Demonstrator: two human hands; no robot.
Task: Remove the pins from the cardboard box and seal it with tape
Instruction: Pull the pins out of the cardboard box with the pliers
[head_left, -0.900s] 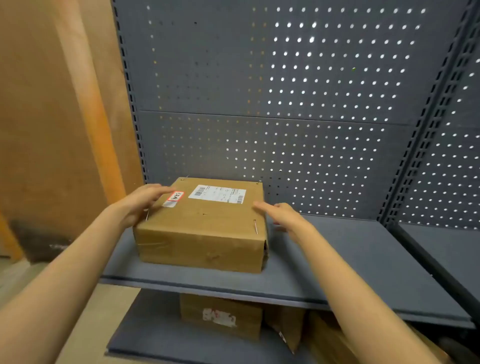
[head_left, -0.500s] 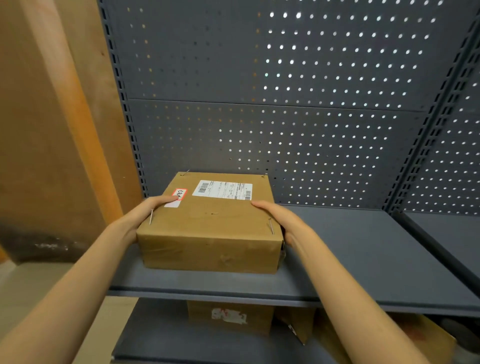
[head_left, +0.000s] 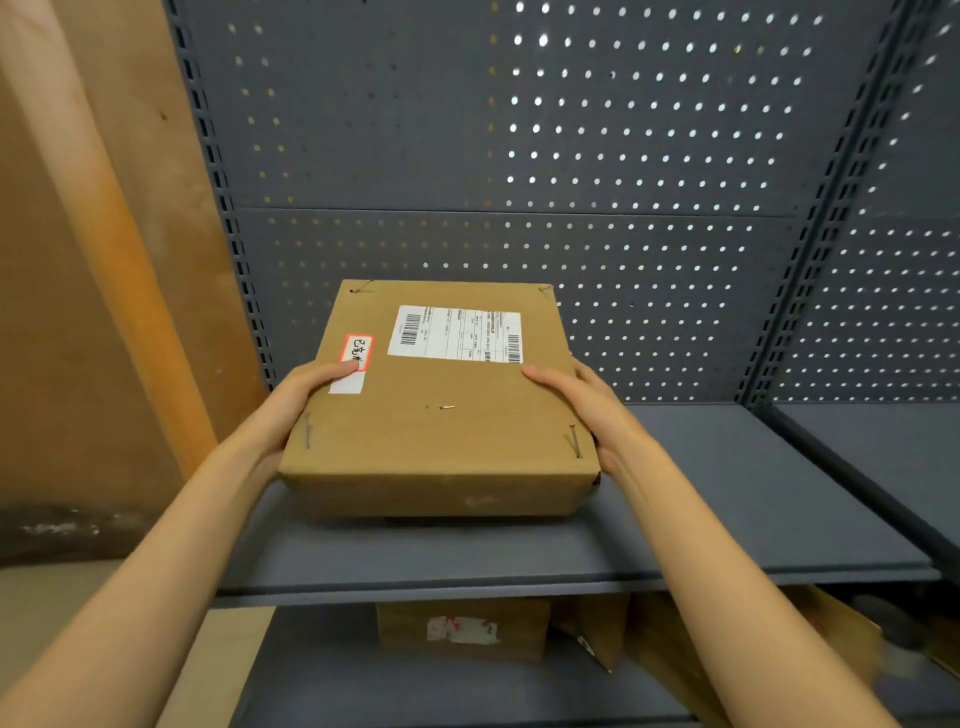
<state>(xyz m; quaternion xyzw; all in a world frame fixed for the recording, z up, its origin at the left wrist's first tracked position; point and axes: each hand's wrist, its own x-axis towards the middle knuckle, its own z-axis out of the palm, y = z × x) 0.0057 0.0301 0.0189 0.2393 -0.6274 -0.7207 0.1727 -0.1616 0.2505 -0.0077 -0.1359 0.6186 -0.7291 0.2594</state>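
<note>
A flat brown cardboard box (head_left: 441, 426) with a white shipping label and a small red-edged sticker is tilted up at its near edge, just above the grey shelf (head_left: 519, 561). Metal pins stick out near its corners: one at the near left (head_left: 307, 436), one at the near right (head_left: 575, 441), two at the far corners. A small staple (head_left: 447, 407) sits mid-lid. My left hand (head_left: 306, 395) grips the box's left side, thumb on the lid. My right hand (head_left: 582, 405) grips its right side, thumb on top.
A grey perforated back panel (head_left: 519, 156) rises behind the shelf. A slotted upright (head_left: 831, 208) splits off a second shelf bay at the right. A brown wooden board (head_left: 104, 260) stands to the left. Several cardboard boxes (head_left: 462, 623) lie on the lower shelf.
Both hands went from reaching at the box's sides to gripping it. The box now sits closer to me and its near edge has come up off the shelf.
</note>
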